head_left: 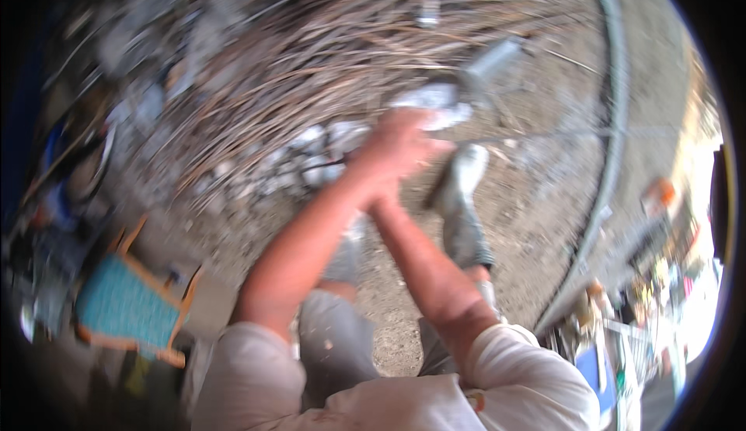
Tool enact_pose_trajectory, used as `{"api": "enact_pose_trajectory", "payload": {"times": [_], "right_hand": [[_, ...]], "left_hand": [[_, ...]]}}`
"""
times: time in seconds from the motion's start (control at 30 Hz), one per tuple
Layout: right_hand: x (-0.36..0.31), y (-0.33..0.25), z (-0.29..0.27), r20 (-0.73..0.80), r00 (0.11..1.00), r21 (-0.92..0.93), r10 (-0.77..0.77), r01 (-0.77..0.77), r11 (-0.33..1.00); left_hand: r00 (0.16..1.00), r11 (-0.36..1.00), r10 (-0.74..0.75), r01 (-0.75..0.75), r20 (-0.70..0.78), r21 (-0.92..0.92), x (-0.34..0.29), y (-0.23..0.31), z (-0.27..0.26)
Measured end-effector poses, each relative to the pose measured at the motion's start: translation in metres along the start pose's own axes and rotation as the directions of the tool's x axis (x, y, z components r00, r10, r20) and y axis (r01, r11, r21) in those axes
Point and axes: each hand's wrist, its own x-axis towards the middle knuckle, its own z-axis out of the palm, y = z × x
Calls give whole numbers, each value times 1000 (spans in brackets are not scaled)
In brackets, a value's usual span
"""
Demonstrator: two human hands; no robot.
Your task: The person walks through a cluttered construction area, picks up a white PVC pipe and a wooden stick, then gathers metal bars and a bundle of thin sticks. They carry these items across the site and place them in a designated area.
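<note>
Both bare forearms reach forward from the lower edge and cross at the wrists. My left hand lies uppermost, smeared by motion, with a finger or thumb pointing right. Beneath it, my right hand is mostly hidden by the left wrist, and its fingers do not show. Just beyond the left hand is a crumpled white thing, too blurred to name; whether the hand touches it I cannot tell. A grey cylinder lies slanted beside it. Pale broken lumps lie to the left of my hands.
A broad heap of thin sticks covers the far ground. My muddy boot stands right of my hands. A grey hose or pipe curves down the right. A wooden-framed blue-green stool stands at left; clutter lies lower right.
</note>
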Motion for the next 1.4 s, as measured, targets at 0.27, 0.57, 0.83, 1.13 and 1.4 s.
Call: {"api": "enact_pose_trajectory", "payload": {"times": [0.27,0.57,0.83,1.13,1.4], "right_hand": [[-27,-107,-100,-485,854,293,188,-44,955],[-18,-181,-169,-531,847,317,-30,231,920],[1,-181,-228,-474,881,282,-8,160,946],[-26,-121,-185,-375,908,391,184,-25,920],[-35,-100,-179,-520,844,257,135,4,966]], "left_hand": [[817,817,-499,334,288,469,-126,-158,-39],[954,907,-241,157,177,390,-77,-73,52],[928,912,-318,242,195,332,-60,-56,114],[959,966,-231,206,164,153,-83,-75,113],[969,823,-192,244,-153,513,-28,-99,76]]}}
